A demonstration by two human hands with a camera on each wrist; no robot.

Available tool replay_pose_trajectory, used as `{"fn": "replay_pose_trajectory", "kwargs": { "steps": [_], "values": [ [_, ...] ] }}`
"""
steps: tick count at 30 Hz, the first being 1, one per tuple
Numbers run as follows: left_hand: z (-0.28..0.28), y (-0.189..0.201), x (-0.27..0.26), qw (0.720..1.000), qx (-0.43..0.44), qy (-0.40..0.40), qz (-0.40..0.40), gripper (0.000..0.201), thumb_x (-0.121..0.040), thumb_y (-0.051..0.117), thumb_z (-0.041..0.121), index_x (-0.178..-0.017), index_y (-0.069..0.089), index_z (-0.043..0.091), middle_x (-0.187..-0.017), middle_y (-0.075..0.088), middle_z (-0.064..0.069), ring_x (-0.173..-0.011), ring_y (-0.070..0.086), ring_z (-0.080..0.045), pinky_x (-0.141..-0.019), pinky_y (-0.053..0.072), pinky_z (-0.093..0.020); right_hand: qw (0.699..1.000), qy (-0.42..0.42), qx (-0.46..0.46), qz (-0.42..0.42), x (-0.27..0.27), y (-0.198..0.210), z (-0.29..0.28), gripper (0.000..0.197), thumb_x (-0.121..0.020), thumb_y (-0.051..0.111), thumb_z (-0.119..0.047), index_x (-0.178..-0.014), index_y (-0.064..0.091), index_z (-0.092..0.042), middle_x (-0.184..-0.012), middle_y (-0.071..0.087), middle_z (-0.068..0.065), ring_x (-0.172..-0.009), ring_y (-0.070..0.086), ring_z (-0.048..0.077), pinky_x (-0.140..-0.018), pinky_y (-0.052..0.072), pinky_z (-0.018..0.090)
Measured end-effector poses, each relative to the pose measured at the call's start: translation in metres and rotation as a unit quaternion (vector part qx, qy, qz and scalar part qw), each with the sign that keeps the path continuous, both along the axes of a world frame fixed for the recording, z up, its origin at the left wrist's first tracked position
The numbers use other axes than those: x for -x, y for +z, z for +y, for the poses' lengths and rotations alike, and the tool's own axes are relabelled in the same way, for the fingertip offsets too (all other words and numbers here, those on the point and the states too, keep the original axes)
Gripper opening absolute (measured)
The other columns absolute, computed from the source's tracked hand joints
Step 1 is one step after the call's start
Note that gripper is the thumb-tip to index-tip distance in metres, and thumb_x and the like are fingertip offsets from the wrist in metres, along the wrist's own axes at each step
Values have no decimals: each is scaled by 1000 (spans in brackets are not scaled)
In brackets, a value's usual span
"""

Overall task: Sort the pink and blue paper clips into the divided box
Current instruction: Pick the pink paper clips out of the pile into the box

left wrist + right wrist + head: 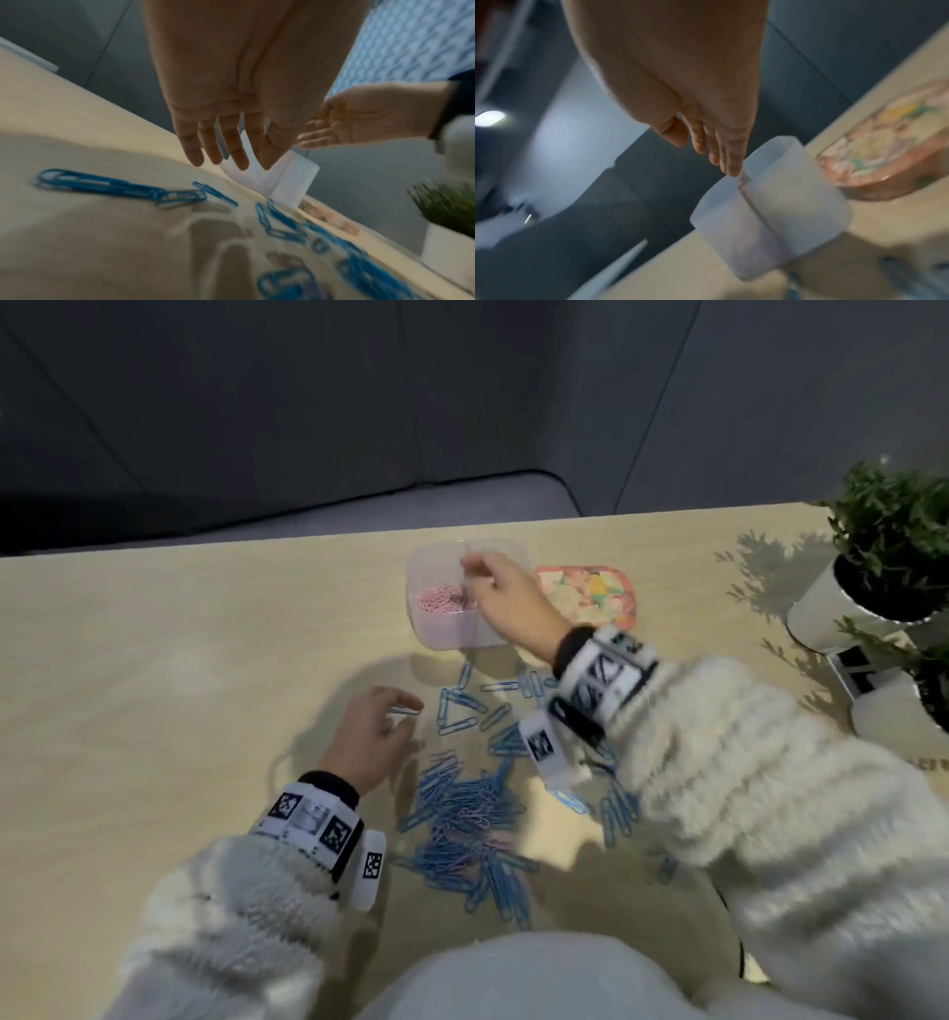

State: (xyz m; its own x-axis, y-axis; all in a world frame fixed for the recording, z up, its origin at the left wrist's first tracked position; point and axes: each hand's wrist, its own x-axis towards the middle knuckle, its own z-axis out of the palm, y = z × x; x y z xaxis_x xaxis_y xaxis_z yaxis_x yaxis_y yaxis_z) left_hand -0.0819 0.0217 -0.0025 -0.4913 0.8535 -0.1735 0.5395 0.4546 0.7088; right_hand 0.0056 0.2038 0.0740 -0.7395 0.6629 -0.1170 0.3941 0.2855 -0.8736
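A translucent divided box (pixel 448 632) (pixel 805 205) (pixel 291 179) stands at the far middle of the table. Its left compartment holds several pink clips (pixel 440 601). My right hand (pixel 470 568) (pixel 721 160) (pixel 316 132) hovers over the box's divider with straight, relaxed fingers, and I see nothing gripped in it. A small pinkish blur shows at the divider just under its fingertips (pixel 734 170). A pile of blue clips mixed with a few pink ones (pixel 470 819) lies near me. My left hand (pixel 408 708) (pixel 226 160) hovers left of the scattered blue clips (pixel 454 711) (pixel 102 185), its fingers extended and empty.
A pink patterned lid (pixel 588 593) (pixel 885 154) lies just right of the box. Potted plants in white pots (pixel 873 588) (pixel 447 243) stand at the table's right edge. The table's far edge runs right behind the box.
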Motion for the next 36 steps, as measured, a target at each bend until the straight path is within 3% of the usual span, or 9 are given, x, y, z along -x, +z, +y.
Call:
{"fn": "replay_pose_trajectory", "kwargs": {
  "steps": [2, 5, 8, 12, 16, 23, 26, 31, 36],
  "values": [
    [-5, -5, -12, 997, 43, -50, 45, 15, -85, 57, 15, -99, 63, 14, -101, 52, -2, -103, 50, -21, -85, 39, -28, 984, 124, -120, -52, -38, -14, -23, 25, -93, 46, -13, -115, 57, -9, -118, 60, 8, -102, 55, 18, -83, 42, 25],
    [-14, -6, -33, 983, 96, -119, 104, 14, -81, 63, 24, -91, 60, 14, -90, 43, 0, -93, 50, -24, -77, 38, -30, 918, 297, -203, -168, -84, -39, -61, 17, -87, 54, -15, -100, 63, -10, -108, 60, 10, -102, 54, 27, -88, 45, 41],
    [-28, 0, -46, 980, 109, -154, 70, 19, -74, 67, 32, -82, 54, 20, -86, 42, 2, -82, 51, -21, -77, 44, -32, 875, 359, -269, -183, -111, -70, -90, 22, -71, 66, -22, -89, 66, -12, -103, 63, 13, -92, 59, 35, -79, 53, 41],
    [-45, 0, -63, 967, 136, -207, 55, 26, -67, 72, 30, -83, 58, 15, -87, 45, 1, -80, 54, -23, -76, 44, -33, 838, 407, -305, -199, -134, -89, -106, 39, -73, 62, -34, -107, 61, -16, -123, 56, 12, -105, 55, 33, -90, 49, 41],
    [-53, -8, -69, 974, 116, -186, 63, 25, -71, 71, 12, -93, 61, 8, -98, 51, -9, -93, 55, -28, -80, 40, -32, 865, 348, -312, -184, -151, -99, -97, 30, -78, 40, -32, -91, 63, -18, -107, 62, 7, -91, 59, 30, -72, 54, 38],
    [-73, -11, -72, 986, 65, -124, 88, 20, -72, 67, 4, -91, 66, 7, -99, 56, -12, -92, 56, -29, -75, 37, -25, 921, 199, -289, -165, -176, -93, -79, 28, -81, 43, -20, -98, 66, -17, -107, 64, 5, -96, 57, 31, -84, 49, 39],
    [-78, -16, -84, 983, 68, -145, 90, 18, -73, 68, 7, -91, 65, 8, -98, 56, -12, -93, 55, -30, -78, 39, -28, 923, 230, -283, -123, -171, -93, -101, 31, -78, 39, -24, -88, 67, -15, -92, 66, 6, -86, 59, 29, -76, 46, 35],
    [-79, -23, -94, 981, 60, -153, 103, 16, -73, 70, 9, -89, 68, 9, -96, 59, -15, -93, 57, -35, -83, 46, -37, 868, 340, -335, -138, -173, -107, -134, 14, -70, 69, -20, -84, 67, -19, -91, 66, 5, -76, 61, 26, -72, 44, 31],
    [-90, -24, -91, 982, 61, -125, 129, 13, -76, 69, 11, -88, 68, 9, -100, 58, -14, -93, 54, -34, -83, 43, -37, 921, 252, -262, -138, -196, -100, -115, 21, -78, 45, -19, -82, 65, -16, -97, 64, 5, -87, 57, 29, -77, 49, 38]
  ]
}}
